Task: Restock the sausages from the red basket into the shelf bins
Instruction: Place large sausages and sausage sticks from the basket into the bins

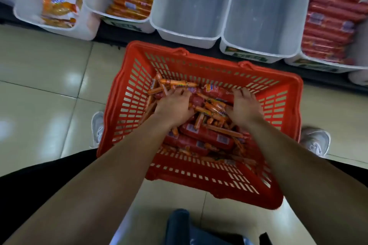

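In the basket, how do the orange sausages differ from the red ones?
The orange sausages are thin sticks, scattered at crossed angles on top; the red sausages are far thicker, carry pale labels and lie mostly underneath. Both are wrapped and loose in the red basket.

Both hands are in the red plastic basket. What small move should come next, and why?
Probably close the left hand and right hand around some thin orange sausages and lift them: both lie on the pile in the red plastic basket, and two white plastic bins ahead stand empty.
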Motion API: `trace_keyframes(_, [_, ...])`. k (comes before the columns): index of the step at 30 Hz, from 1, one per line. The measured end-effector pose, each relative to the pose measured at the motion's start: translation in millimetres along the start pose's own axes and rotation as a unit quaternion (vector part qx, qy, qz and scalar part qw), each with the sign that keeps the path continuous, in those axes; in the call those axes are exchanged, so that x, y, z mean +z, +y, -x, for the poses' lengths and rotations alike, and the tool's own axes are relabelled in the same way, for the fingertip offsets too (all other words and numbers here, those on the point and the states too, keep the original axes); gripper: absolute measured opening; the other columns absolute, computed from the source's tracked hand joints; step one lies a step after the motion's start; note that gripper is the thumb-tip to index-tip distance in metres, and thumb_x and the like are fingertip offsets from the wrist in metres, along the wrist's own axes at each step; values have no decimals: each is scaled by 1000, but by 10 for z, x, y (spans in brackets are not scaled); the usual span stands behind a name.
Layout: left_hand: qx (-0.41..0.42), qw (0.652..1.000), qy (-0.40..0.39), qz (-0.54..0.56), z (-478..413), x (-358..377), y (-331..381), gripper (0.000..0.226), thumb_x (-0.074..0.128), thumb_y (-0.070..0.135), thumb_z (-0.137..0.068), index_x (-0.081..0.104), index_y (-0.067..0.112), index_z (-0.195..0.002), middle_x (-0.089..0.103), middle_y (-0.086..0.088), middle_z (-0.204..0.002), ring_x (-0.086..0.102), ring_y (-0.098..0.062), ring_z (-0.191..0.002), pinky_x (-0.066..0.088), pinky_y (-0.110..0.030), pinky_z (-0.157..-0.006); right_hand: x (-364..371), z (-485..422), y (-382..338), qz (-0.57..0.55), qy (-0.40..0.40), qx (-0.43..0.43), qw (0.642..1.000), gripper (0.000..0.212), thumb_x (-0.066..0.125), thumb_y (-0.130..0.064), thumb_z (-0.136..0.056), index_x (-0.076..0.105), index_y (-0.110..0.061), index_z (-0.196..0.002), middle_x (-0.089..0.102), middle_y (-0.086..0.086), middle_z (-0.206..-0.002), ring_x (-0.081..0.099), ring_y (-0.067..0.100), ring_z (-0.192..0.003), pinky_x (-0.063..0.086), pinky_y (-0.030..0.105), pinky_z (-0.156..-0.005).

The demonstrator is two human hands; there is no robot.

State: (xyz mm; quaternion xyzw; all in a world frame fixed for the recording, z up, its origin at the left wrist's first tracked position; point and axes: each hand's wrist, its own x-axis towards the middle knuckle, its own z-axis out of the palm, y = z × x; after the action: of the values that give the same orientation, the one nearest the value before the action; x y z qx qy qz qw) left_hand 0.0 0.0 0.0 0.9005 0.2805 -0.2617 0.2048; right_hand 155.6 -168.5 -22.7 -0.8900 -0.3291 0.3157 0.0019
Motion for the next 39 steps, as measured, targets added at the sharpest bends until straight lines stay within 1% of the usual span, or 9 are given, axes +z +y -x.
trace_keyframes(8, [7,998,-57,-37,-402,191,-65,76,43,63,-93,24,24,-155,25,-6,-161,22,-32,-147,12,-53,-121,186,-175,159,26,-30,25,999,79,55,-53,-91,20,-21,-154,24,8,-152,31,35,-138,38,54,-107])
trace_keyframes(13, [-1,995,-72,-64,-415,182,-56,81,40,77,-85,34,29,-149,29,-4,-153,23,-33,-141,16,-56,-118,221,-192,167,-20,-48,27,998,82,58,-52,-90,18,-19,-153,21,9,-155,27,34,-141,31,55,-113])
trace_keyframes(15, [-5,992,-90,-87,-429,106,-28,76,43,73,-84,37,31,-147,28,-5,-150,22,-35,-138,16,-58,-116,250,-177,171,-43,-49,8,998,84,61,-49,-89,17,-17,-153,25,8,-157,31,31,-143,26,52,-117])
trace_keyframes(18, [0,991,-100,-88,-402,70,-62,72,52,64,-87,32,33,-148,26,-4,-151,19,-33,-140,10,-60,-117,174,-230,178,-39,-44,-1,998,75,59,-48,-91,26,-20,-152,35,7,-152,36,31,-138,33,49,-113])
trace_keyframes(22, [27,997,-75,-21,-329,110,-185,61,64,57,-86,38,32,-135,43,3,-147,33,-24,-142,-4,-56,-120,162,-249,187,-13,-72,1,997,66,40,-59,-98,24,-30,-154,25,7,-151,28,32,-139,32,52,-113])
trace_keyframes(26, [79,993,-34,-83,-253,52,-207,67,68,61,-80,42,36,-137,42,7,-147,31,-24,-140,8,-54,-120,193,-250,189,-35,-98,1,995,63,47,-50,-99,24,-27,-153,23,7,-159,28,31,-144,20,53,-119])
trace_keyframes(28, [93,991,-23,-90,-203,46,-220,71,65,64,-81,43,35,-142,41,7,-148,30,-24,-139,13,-52,-120,185,-259,190,-2,-103,-16,995,65,47,-48,-99,21,-25,-154,29,6,-159,32,31,-143,23,53,-118])
trace_keyframes(33, [66,997,25,45,-66,-55,-158,70,67,58,-84,42,33,-145,38,6,-151,37,-22,-138,31,-39,-110,127,-221,187,35,-91,-29,995,64,49,-53,-97,28,-29,-152,29,8,-150,29,31,-139,31,51,-113])
trace_keyframes(39, [39,991,71,109,-106,-149,-110,73,62,66,-84,47,23,-140,45,-1,-134,52,-26,-120,44,-38,-100,53,-136,139,-8,-61,-56,996,53,50,-54,-96,37,-21,-135,57,9,-133,58,29,-116,45,41,-96])
